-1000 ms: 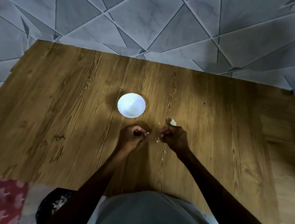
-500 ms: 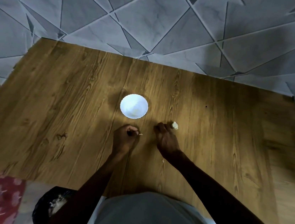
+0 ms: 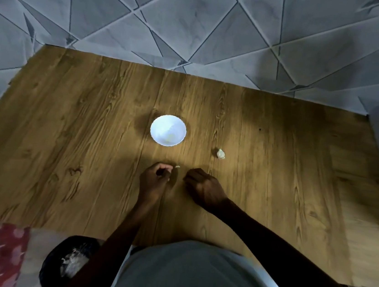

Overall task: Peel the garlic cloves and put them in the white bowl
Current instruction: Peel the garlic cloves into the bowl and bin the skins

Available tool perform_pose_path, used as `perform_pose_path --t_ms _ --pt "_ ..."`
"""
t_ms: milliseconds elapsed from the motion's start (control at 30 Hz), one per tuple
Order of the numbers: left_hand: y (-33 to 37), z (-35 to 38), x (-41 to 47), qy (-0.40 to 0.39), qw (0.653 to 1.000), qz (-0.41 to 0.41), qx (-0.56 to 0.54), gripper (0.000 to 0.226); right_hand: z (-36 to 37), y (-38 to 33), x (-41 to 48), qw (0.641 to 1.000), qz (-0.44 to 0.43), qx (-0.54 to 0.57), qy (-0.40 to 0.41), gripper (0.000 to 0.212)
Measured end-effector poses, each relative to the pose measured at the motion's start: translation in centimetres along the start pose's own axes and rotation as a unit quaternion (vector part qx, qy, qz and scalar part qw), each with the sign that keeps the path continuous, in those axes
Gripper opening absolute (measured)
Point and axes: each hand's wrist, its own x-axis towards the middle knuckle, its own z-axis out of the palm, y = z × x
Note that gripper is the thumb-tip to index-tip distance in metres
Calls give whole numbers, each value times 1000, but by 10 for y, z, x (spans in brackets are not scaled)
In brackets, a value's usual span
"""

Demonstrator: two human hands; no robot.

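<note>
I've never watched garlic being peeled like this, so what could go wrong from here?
The left hand pinches only a small pale bit at its fingertips; it could slip and land on the table short of the white bowl. The loose garlic piece lies beyond the right hand, apart from the bowl; a careless reach might knock it farther off. The light is dim, so leftover skin could go unnoticed.
</note>
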Motion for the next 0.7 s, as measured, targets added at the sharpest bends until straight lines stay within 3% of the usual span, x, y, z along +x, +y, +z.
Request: perform_pose_path --t_ms 200,333,433,600,700 --pt "-7 -1 -5 -24 999 -13 -25 21 -13 23 -47 1000 -6 -20 8 21" --pt "-4 1 -7 -37 999 -14 -27 18 -12 33 -45 988 143 49 44 26" --pt "2 3 -9 -42 999 -5 -28 19 -11 29 -35 973 224 19 45 38" --pt "8 6 -9 -52 998 11 -30 25 7 3 -55 980 197 -3 2 43" --pt "7 9 -12 -67 997 1 -25 18 7 -12 -71 982 182 44 16 36"
